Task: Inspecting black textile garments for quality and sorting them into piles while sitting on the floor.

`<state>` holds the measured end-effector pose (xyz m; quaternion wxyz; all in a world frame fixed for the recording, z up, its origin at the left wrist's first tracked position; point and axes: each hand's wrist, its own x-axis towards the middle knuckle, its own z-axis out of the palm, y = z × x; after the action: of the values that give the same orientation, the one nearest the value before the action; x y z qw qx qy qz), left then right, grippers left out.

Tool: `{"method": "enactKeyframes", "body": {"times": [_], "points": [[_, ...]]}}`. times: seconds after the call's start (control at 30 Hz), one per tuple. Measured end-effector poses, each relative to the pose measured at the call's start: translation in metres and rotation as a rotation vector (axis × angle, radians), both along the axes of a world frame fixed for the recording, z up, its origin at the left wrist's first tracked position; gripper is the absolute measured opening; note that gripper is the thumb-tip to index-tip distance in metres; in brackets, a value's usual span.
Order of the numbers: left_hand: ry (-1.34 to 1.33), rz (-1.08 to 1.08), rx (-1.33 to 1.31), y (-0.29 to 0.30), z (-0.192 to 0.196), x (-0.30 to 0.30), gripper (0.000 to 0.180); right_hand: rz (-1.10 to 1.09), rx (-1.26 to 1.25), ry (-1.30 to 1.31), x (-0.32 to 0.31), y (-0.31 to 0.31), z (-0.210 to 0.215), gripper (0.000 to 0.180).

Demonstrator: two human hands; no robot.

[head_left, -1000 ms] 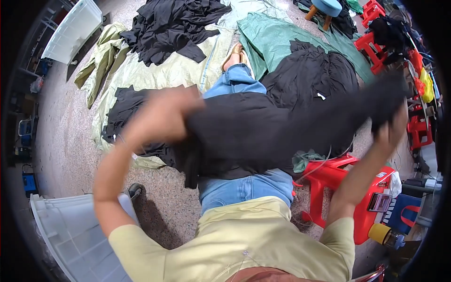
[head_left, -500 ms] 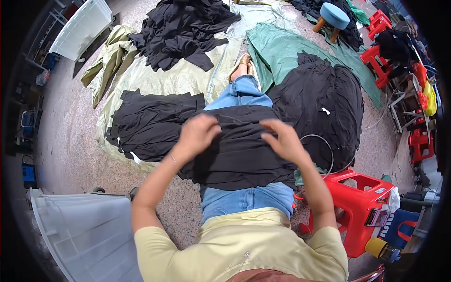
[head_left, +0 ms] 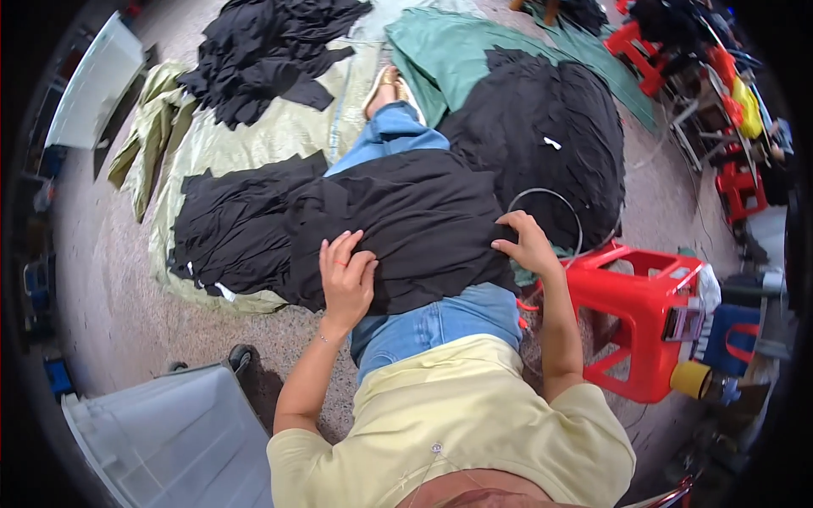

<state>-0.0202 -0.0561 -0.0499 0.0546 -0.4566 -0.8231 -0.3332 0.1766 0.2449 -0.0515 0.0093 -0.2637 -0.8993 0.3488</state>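
Note:
Black cloth (head_left: 406, 203) lies spread in wrinkled layers across my thighs, over blue jeans (head_left: 432, 326). My left hand (head_left: 345, 284) rests on its near left part, fingers stretched and slightly apart on the fabric. At the right edge of the cloth is my right hand (head_left: 529, 244), its thumb and forefinger touching the fabric with a gap between their tips. Its other fingers are partly hidden. To the left, a flat stack of black cloth pieces (head_left: 233, 224) adjoins the one on my lap. A large black bundle (head_left: 542, 144) sits to the right of my legs.
A red plastic stool (head_left: 627, 317) stands close on my right, with a thin pale hoop (head_left: 580, 224) beside it. Near my left elbow is a translucent wheeled bin (head_left: 174, 440). More black cloth (head_left: 262, 59) is heaped ahead on a pale sheet (head_left: 254, 140); green sheeting (head_left: 449, 51) lies beyond my feet.
Both hands have come down from above the cloth onto it, the left toward me and the right to its edge. The cloth's near edge lies differently. The view has shifted.

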Motion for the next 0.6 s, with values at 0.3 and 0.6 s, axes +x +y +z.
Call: {"method": "enactKeyframes", "body": {"times": [0.3, 0.6], "points": [[-0.478, -0.051, 0.257, 0.005, 0.034, 0.004, 0.037, -0.213, -0.150, 0.487, -0.002, 0.002, 0.028, 0.018], [-0.017, -0.007, -0.182, 0.034, 0.029, 0.027, 0.082, -0.045, 0.198, 0.798, -0.045, -0.004, 0.135, 0.024]]}}
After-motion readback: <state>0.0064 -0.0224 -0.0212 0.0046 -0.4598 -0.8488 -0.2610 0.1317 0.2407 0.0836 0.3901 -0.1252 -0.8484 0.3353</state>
